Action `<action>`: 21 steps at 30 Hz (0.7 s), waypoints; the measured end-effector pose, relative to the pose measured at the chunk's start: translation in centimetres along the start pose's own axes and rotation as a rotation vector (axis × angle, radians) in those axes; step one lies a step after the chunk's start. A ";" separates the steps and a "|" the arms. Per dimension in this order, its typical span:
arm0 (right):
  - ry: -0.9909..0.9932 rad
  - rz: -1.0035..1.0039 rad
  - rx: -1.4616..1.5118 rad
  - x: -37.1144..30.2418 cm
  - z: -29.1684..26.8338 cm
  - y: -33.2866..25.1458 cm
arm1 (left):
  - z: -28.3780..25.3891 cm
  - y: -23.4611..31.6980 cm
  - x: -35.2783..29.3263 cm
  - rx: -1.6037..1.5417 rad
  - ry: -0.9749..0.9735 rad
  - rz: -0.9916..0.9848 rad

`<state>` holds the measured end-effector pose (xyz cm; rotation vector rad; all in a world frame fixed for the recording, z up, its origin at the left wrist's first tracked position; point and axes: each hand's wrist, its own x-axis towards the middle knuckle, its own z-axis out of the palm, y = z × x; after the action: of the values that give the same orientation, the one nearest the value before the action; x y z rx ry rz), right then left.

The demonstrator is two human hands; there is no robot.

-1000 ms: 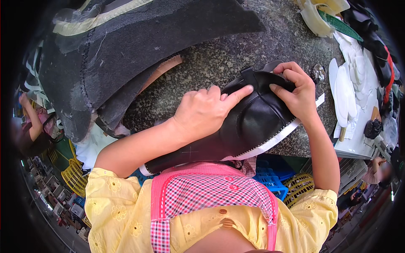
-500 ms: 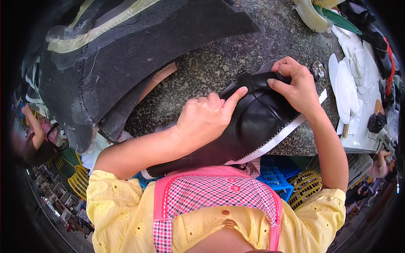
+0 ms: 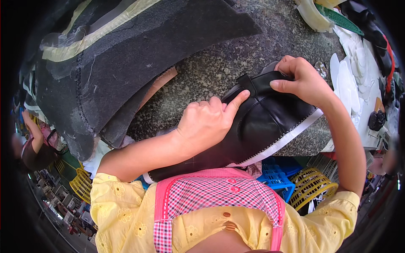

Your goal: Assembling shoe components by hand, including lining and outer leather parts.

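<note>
A black leather boot upper (image 3: 260, 119) lies across the near edge of the stone table, with a strap loop near its top and white zigzag-stitched tape along its lower edge. My left hand (image 3: 209, 120) grips its far edge, thumb laid on the leather just left of the strap loop, the other fingers curled and their tips hidden. At the top right end, my right hand (image 3: 304, 82) pinches the upper, thumb on top and fingertips out of sight behind it.
Large dark grey fabric pieces (image 3: 139, 55) are piled at the far left of the speckled stone table (image 3: 202, 69). White cut pieces (image 3: 346, 80) lie to the right. Below the table edge stand a blue crate (image 3: 276, 181) and a yellow basket (image 3: 314, 185). Another person (image 3: 36, 143) is at far left.
My right hand and forearm have shifted slightly right, and the upper's right end has spread that way with them. My left hand has moved only slightly, keeping its grip.
</note>
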<state>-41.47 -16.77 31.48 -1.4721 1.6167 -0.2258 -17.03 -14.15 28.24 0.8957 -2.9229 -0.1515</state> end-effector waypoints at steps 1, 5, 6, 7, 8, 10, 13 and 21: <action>-0.041 -0.039 -0.007 -0.1 -0.1 -0.5 | 0.0 0.0 -0.1 -0.001 -0.004 0.002; -0.294 0.059 -0.259 0.5 -1.0 -2.5 | -0.1 -0.1 -0.3 0.009 -0.019 0.005; -0.293 0.066 -0.258 0.6 -0.8 -2.5 | -0.1 -0.1 -0.3 0.016 -0.016 0.001; -0.195 0.051 -0.271 0.6 -0.4 -2.3 | -0.1 -0.1 -0.4 0.012 -0.016 0.006; -0.094 0.036 -0.285 0.7 -0.1 -2.0 | -0.1 -0.2 -0.4 -0.005 -0.017 0.006; -0.051 0.016 -0.237 0.5 -0.2 -1.5 | 0.1 -0.3 -0.3 -0.024 -0.015 0.013; -0.181 -0.024 -0.102 0.2 -0.6 -1.1 | -0.1 -0.3 -0.4 -0.029 -0.008 0.013; -0.081 0.025 -0.469 0.2 0.7 -2.7 | -0.2 -0.3 -0.4 -0.003 -0.012 0.024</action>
<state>-39.10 -17.35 32.79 -1.7801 1.6918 0.2430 -16.56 -14.17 28.39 0.8613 -2.9423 -0.1597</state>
